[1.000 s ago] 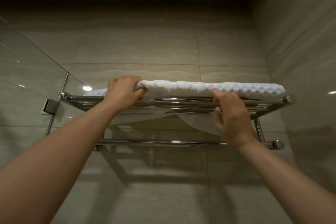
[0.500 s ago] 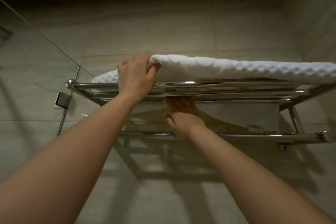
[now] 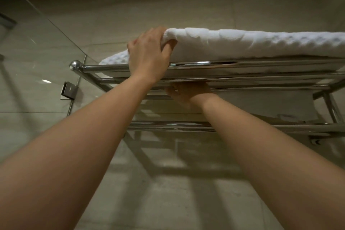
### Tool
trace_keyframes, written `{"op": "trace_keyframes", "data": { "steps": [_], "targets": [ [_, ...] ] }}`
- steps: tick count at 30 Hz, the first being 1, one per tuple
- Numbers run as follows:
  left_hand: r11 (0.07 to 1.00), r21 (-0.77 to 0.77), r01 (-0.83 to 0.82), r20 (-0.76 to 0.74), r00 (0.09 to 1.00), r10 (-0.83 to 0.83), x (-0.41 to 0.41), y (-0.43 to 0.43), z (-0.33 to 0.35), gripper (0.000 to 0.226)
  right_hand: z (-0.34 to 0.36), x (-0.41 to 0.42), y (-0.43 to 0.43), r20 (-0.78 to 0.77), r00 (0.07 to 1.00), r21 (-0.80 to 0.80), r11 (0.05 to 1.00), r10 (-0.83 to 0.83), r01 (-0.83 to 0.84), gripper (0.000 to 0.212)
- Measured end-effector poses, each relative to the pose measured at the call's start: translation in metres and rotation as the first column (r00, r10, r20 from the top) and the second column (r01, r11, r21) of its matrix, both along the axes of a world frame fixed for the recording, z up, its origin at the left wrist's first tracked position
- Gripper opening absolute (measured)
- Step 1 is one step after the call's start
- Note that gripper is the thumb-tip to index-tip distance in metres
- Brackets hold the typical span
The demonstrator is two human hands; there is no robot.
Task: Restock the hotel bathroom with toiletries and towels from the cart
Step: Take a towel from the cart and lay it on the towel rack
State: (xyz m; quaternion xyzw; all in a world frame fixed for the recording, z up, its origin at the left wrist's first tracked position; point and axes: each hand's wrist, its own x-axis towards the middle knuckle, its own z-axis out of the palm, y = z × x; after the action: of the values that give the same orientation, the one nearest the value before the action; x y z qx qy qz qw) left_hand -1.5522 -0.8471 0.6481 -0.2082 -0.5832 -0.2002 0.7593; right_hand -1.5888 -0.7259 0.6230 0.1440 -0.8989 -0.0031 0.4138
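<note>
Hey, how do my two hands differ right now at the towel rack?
The left hand is above the top bars of the rack, the right hand below them. The left hand shows plainly and grips the edge of the white towel; the right hand's fingers are hidden behind the bars, so its grip is unclear. Both reach up to the rack.

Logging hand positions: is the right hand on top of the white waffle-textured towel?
No, the right hand is under the chrome rack shelf.

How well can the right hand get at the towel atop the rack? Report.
Probably not well: the right hand sits beneath the rack, whose bars lie between it and the towel. The left hand grips it from above.
</note>
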Motion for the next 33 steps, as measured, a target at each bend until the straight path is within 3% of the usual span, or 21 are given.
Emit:
{"op": "trace_keyframes", "data": {
  "steps": [4, 7, 10, 12, 14, 15, 18, 22, 26, 29, 33],
  "targets": [
    [1.000, -0.010, 0.024, -0.037, 0.999, -0.024, -0.004, -0.002, -0.001, 0.022, 0.025, -0.031, -0.017, -0.038, 0.995, -0.089, 0.991, 0.095, -0.098, 0.054],
    [0.999, -0.023, 0.046, -0.071, 0.996, -0.047, -0.004, -0.004, -0.002, 0.022, 0.038, -0.044, -0.020, -0.105, 0.994, -0.136, 0.989, 0.040, -0.054, 0.060],
    [0.999, -0.016, 0.033, -0.068, 0.997, -0.034, -0.005, -0.004, -0.001, 0.023, 0.030, -0.044, -0.020, -0.086, 0.975, -0.213, 0.953, 0.203, -0.217, 0.066],
    [1.000, -0.008, 0.025, -0.067, 0.997, -0.025, -0.005, -0.004, -0.001, 0.024, 0.021, -0.036, -0.022, 0.019, 0.982, -0.140, 0.974, 0.185, -0.181, 0.066],
    [1.000, 0.002, 0.026, -0.047, 0.999, -0.026, -0.003, -0.003, -0.002, 0.024, 0.006, -0.022, -0.020, -0.010, 0.995, -0.036, 0.994, 0.104, -0.104, 0.059],
    [1.000, 0.007, 0.027, -0.036, 0.999, -0.027, -0.002, -0.003, -0.002, 0.024, -0.005, -0.011, -0.018, -0.038, 0.993, 0.010, 0.993, 0.114, -0.114, 0.054],
    [1.000, 0.011, 0.024, -0.029, 0.999, -0.024, -0.002, -0.001, -0.004, 0.024, -0.026, 0.016, -0.002, 0.090, 0.987, 0.055, 0.988, 0.137, -0.142, 0.049],
    [1.000, 0.018, 0.015, -0.024, 1.000, -0.015, 0.001, -0.001, -0.006, 0.025, -0.034, 0.035, 0.020, -0.045, 0.979, 0.123, 0.974, 0.197, -0.190, 0.042],
    [1.000, 0.015, 0.007, -0.017, 1.000, -0.007, 0.003, -0.001, -0.006, 0.022, -0.040, 0.042, 0.059, -0.111, 0.993, 0.055, 0.998, 0.039, -0.033, 0.041],
    [1.000, 0.010, 0.004, 0.012, 1.000, -0.004, 0.003, -0.001, -0.006, 0.020, -0.044, 0.039, 0.092, -0.150, 0.974, -0.060, 0.985, -0.167, 0.160, 0.057],
    [1.000, 0.018, -0.011, 0.003, 1.000, 0.011, 0.004, 0.000, -0.005, 0.019, -0.054, 0.036, 0.113, -0.149, 0.955, -0.158, 0.959, -0.258, 0.235, 0.063]
  ]
}}
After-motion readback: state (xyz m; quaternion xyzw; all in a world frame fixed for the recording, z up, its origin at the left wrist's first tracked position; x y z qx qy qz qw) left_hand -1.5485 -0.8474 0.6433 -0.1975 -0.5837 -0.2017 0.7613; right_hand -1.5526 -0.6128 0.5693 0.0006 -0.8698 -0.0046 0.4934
